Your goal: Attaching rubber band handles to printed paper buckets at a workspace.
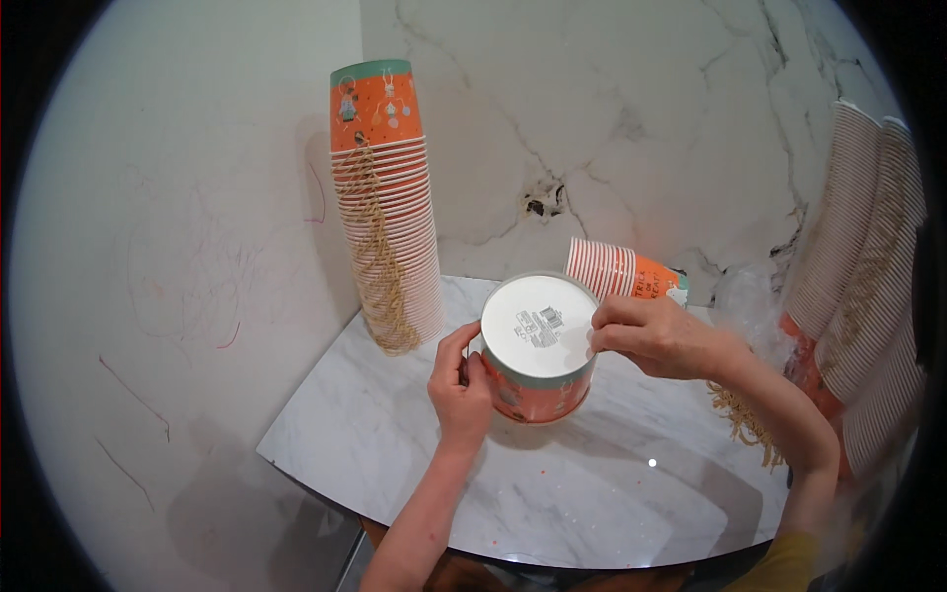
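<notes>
Round paper tub (538,347), smooth-bottomed, upturned, has left fingers (455,347) cupping it, right fingers (621,314) pinched at its edge.

An orange paper tub with a teal-green band and a flat white round base (536,347) is upside down over the white, grey-veined tabletop (592,503), its base facing up and its rim lowermost. Small grey printed marks sit mid-base; pale figures decorate the side. The left hand (462,380) cups its left side; the right hand's (656,335) fingertips are at the base's right edge.
</notes>
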The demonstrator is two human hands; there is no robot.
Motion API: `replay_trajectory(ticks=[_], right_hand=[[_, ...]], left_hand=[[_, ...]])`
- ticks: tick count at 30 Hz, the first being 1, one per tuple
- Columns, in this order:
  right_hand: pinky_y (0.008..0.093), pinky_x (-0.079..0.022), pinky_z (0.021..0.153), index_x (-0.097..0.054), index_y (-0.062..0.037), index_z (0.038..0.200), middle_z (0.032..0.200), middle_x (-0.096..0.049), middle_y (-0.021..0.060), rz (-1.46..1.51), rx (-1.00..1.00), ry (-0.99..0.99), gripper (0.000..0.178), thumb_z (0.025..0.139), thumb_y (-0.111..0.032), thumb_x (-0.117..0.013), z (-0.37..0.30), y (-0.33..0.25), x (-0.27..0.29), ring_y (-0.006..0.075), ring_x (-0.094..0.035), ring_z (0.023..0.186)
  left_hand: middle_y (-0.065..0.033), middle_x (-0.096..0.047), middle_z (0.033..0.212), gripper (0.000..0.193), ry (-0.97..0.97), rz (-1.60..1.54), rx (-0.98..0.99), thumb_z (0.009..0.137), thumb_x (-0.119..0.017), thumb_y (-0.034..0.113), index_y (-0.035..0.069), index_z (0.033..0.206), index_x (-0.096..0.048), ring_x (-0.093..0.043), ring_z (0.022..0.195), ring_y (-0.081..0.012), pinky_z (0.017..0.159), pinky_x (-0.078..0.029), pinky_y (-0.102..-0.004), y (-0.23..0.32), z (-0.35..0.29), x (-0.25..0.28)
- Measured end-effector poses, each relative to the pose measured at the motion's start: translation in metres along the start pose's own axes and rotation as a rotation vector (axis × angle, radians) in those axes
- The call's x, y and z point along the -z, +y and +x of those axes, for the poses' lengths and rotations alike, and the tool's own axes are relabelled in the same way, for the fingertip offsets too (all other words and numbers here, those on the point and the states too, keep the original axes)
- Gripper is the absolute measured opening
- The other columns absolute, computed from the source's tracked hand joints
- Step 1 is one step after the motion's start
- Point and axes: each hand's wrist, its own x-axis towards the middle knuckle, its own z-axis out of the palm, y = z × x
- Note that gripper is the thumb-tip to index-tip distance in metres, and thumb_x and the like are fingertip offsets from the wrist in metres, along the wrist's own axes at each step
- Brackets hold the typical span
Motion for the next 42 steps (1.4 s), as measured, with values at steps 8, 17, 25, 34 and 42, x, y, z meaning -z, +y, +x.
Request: replay_trajectory(ticks=[8,17,25,34,42], right_hand=[[0.0344,-0.057,0.061,-0.062,-0.0053,0.1,0.101,-0.061,0.0073,-0.103,-0.04,0.199,0.024,0.081,0.009,-0.065,0.004,0.006,-0.005,0.0241,-0.067,0.085],[0.0331,-0.055,0.057,-0.059,-0.0049,0.102,0.105,-0.059,0.0083,-0.192,0.134,0.224,0.032,0.075,0.01,-0.067,0.027,0.0,-0.002,0.0229,-0.065,0.088],[0.0322,-0.058,0.065,-0.063,-0.0066,0.108,0.109,-0.061,0.0096,-0.145,0.138,0.188,0.033,0.079,0.009,-0.07,0.054,0.008,-0.006,0.0244,-0.066,0.086],[0.0374,-0.058,0.077,-0.053,-0.0076,0.135,0.127,-0.052,0.014,0.171,-0.332,0.515,0.046,0.093,-0.009,-0.07,0.073,0.015,-0.045,0.0271,-0.066,0.099],[0.0302,-0.061,0.072,-0.05,-0.0015,0.136,0.11,-0.064,0.0076,0.913,-0.711,0.286,0.034,0.106,-0.018,-0.055,0.08,0.034,-0.082,0.0135,-0.063,0.096]], left_hand=[[-0.0064,-0.069,0.118,0.042,0.046,-0.295,0.3,0.097,-0.058,-0.003,-0.003,0.139,-0.052,-0.043,0.065,0.0007,0.061,-0.04,-0.0169,0.001,0.004,-0.001],[0.0041,-0.061,0.081,0.018,0.092,-0.518,0.736,0.098,-0.067,0.017,0.006,0.113,-0.067,-0.046,0.059,-0.004,0.05,-0.031,-0.0211,-0.01,0.026,0.027],[0.0084,-0.05,0.066,0.014,0.239,-0.916,0.905,0.097,-0.063,0.018,0.014,0.084,-0.063,-0.037,0.053,-0.0051,0.047,-0.025,-0.0226,-0.028,0.033,0.032],[0.0062,-0.052,0.07,0.014,0.155,-1.204,0.782,0.099,-0.061,0.012,0.01,0.086,-0.063,-0.034,0.052,-0.0061,0.045,-0.025,-0.0239,-0.038,0.046,0.054],[0.0054,-0.055,0.074,0.011,0.193,-1.07,0.792,0.101,-0.058,0.015,0.008,0.096,-0.065,-0.035,0.053,-0.005,0.045,-0.026,-0.0225,-0.03,0.065,0.064]])
